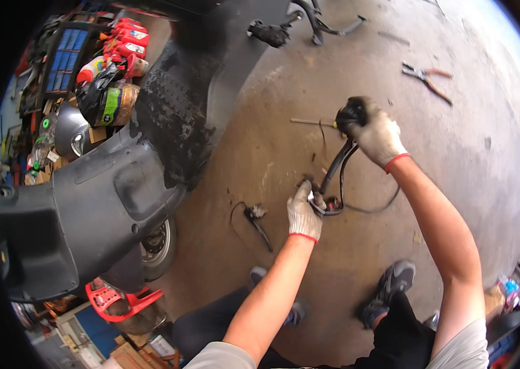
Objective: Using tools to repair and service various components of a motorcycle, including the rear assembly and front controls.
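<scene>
My left hand [304, 216], in a white knit glove with a red cuff, is closed at the lower end of a thick black cable [334, 169]. A small part with a red spot [333, 203] shows beside its fingertips. Higher and to the right, my gloved right hand [381, 136] is closed on a rounded black part [351, 115], slightly blurred. The cable runs between the two hands, and a thinner black wire [374, 210] loops away to the right. Both hands are held above the concrete floor [260, 154].
A dark scooter body [100, 203] fills the left side. On the floor lie pliers [423, 75], a thin rod with a yellow end [310, 122], a black lever [259, 227] and a black tubular frame [318, 24]. Red bottles [129, 46] and a red plastic piece [118, 310] stand left.
</scene>
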Demonstrator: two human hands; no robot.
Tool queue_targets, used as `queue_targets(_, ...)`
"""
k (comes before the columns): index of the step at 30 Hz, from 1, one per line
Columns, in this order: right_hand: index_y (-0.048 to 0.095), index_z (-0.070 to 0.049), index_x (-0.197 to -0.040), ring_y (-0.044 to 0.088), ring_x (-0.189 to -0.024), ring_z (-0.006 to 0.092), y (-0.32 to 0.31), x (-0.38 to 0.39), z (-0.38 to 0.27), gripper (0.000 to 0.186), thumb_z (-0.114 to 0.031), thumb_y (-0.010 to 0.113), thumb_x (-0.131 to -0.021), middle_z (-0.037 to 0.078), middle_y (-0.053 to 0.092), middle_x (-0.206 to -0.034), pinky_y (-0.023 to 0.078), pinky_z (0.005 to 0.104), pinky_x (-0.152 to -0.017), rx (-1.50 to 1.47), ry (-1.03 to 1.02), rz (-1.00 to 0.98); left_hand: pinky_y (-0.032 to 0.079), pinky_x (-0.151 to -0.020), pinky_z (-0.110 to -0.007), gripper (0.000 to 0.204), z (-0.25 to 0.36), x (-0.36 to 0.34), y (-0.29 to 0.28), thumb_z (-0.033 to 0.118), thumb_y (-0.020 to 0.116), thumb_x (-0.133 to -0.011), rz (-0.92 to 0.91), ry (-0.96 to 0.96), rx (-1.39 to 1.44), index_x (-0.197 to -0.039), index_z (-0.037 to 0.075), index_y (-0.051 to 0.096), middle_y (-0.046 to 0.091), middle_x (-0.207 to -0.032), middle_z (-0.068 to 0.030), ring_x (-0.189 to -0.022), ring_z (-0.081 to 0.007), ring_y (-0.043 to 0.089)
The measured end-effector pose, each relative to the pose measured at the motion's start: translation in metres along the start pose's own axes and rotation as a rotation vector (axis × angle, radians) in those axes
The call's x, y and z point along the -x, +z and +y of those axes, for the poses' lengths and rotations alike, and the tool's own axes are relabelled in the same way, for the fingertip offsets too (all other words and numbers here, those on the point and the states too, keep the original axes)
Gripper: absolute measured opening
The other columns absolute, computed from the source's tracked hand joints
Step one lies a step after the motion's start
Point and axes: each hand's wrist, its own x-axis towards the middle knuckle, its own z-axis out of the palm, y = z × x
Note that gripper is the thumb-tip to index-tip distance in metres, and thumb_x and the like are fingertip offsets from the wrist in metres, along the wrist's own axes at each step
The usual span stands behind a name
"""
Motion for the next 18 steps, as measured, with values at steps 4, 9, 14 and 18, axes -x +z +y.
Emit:
queue_targets(4,0.06,-0.008,-0.122,0.065,-0.101,0.0336,-0.041,0.059,0.033,0.05,-0.033,0.067,-0.079,0.018,0.068,-0.109,0.049,0.0402,-0.092,-0.164,0.226,0.095,0.044,-0.054,-0.027,0.021,0.01,0.058,0.005,0.016,0.061,-0.092,0.03,-0.028,-0.149,-0.109,0.004,0.061,0.06,-0.082,-0.004,-0.063,-0.0117,0.054)
queue_targets(9,0.061,-0.003,-0.12,0.066,-0.098,0.0313,-0.097,0.169,0.051,0.055,-0.035,0.067,-0.076,0.021,0.069,-0.102,0.049,0.0369,-0.088,-0.311,0.64,-0.155,0.045,-0.064,-0.031,0.025,0.028,0.167,0.011,0.012,0.06,-0.093,-0.009,-0.168,-0.271,-0.116,0.004,0.056,0.059,-0.093,-0.0043,-0.076,-0.0155,0.054)
queue_targets(14,0.061,-0.002,-0.119,0.064,-0.105,0.0295,-0.162,0.281,0.038,0.054,-0.034,0.068,-0.076,0.021,0.067,-0.111,0.047,0.0353,-0.091,-0.431,0.863,-0.22,0.05,-0.085,-0.034,0.08,0.065,0.292,0.05,0.009,0.072,-0.08,-0.287,-0.237,-0.59,-0.145,-0.004,0.026,0.047,-0.126,-0.0143,-0.101,-0.0227,0.058)
queue_targets(18,0.055,-0.004,-0.127,0.059,-0.113,0.0372,-0.228,0.335,-0.031,0.059,-0.033,0.065,-0.077,0.025,0.063,-0.117,0.045,0.039,-0.096,-0.258,0.848,-0.231,0.051,-0.09,-0.035,0.082,0.111,0.397,0.118,0.012,0.071,-0.083,-0.411,-0.135,-0.895,-0.146,-0.008,0.022,0.05,-0.129,-0.0224,-0.108,-0.0261,0.06)
